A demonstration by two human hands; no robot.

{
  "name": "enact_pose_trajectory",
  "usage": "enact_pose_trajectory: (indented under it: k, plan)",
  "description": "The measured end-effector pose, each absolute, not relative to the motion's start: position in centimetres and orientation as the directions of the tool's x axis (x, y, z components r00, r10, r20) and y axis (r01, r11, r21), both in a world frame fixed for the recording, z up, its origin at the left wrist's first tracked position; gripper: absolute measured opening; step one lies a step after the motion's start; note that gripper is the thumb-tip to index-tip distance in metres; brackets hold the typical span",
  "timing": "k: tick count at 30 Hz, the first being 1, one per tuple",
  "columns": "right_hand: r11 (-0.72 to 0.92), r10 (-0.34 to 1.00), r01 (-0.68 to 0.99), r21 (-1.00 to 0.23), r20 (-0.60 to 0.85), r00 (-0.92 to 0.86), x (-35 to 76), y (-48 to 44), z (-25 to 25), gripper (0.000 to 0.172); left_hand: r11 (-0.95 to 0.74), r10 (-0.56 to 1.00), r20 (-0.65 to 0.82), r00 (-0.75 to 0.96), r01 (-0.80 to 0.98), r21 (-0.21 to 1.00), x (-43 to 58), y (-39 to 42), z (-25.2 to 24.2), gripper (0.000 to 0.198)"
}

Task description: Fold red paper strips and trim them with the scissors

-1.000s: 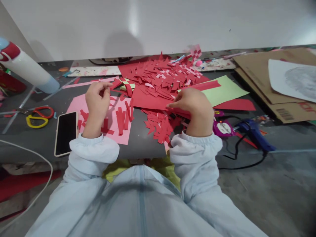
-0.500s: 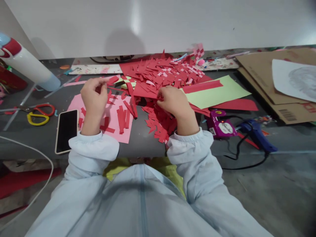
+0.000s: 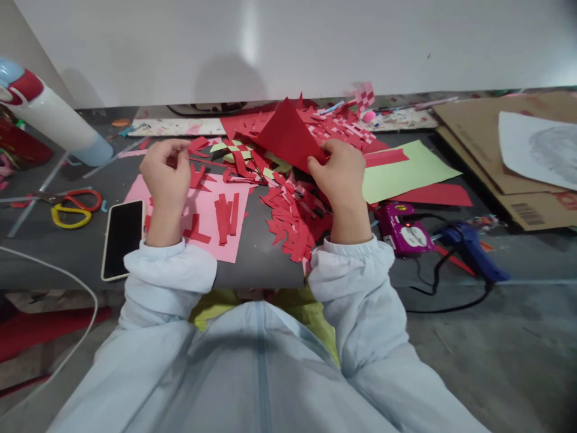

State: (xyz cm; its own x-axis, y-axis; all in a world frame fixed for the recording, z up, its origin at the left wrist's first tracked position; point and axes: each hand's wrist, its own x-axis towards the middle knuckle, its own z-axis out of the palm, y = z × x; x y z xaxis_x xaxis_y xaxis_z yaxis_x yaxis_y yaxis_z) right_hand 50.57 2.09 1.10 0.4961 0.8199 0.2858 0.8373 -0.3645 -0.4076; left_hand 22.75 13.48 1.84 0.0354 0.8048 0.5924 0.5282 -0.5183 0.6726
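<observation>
My right hand (image 3: pixel 340 171) pinches a red sheet of paper (image 3: pixel 288 135) by its lower right edge. One pointed corner of that sheet tilts up over the pile of red paper scraps (image 3: pixel 295 210). My left hand (image 3: pixel 166 171) is closed, its fingers curled together above the left edge of a pink sheet of paper (image 3: pixel 241 207). Whatever it may hold is hidden. Red paper strips (image 3: pixel 222 219) lie scattered on the pink sheet. Red-and-green woven paper pieces (image 3: pixel 232 150) rest between my hands.
Left of me are a phone (image 3: pixel 124 240), scissors (image 3: pixel 72 210) and a white bottle (image 3: pixel 58 114). On the right lie a light green sheet (image 3: pixel 392 177), a purple device (image 3: pixel 403 231), a blue glue gun (image 3: pixel 475 255) with its cable, and cardboard (image 3: pixel 473 150). A white wall (image 3: pixel 315 48) stands behind.
My right hand has moved right and up, lifting the red sheet off the pile and tilting its corner upward. My left hand has shifted slightly left.
</observation>
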Motion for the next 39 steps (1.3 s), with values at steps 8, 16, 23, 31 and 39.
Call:
enact_pose_trajectory:
  k: [8,16,23,31,39]
  plan:
    - [-0.387,0.766,0.801,-0.457,0.325,0.555,50.7,1.9,1.3,0.019,-0.512,0.797,0.604,0.008,0.541,0.668,22.1,14.0,1.9,0.010]
    - [-0.384,0.719,0.788,-0.482,0.380,0.583,51.1,1.9,1.0,0.019,-0.493,0.717,0.687,-0.122,0.607,0.623,20.9,14.4,2.5,0.008]
    - [-0.396,0.695,0.778,-0.488,0.395,0.601,51.2,1.8,1.2,0.020,-0.485,0.731,0.667,-0.143,0.579,0.656,21.3,14.4,2.4,0.015]
    - [-0.384,0.678,0.773,-0.504,0.415,0.607,51.7,1.8,1.2,0.025,-0.510,0.778,0.627,0.024,0.608,0.609,22.2,14.0,1.5,0.015]
    - [-0.398,0.692,0.750,-0.529,0.363,0.624,51.8,1.6,1.6,0.023,-0.500,0.797,0.603,0.045,0.609,0.616,22.5,13.8,1.4,0.016]
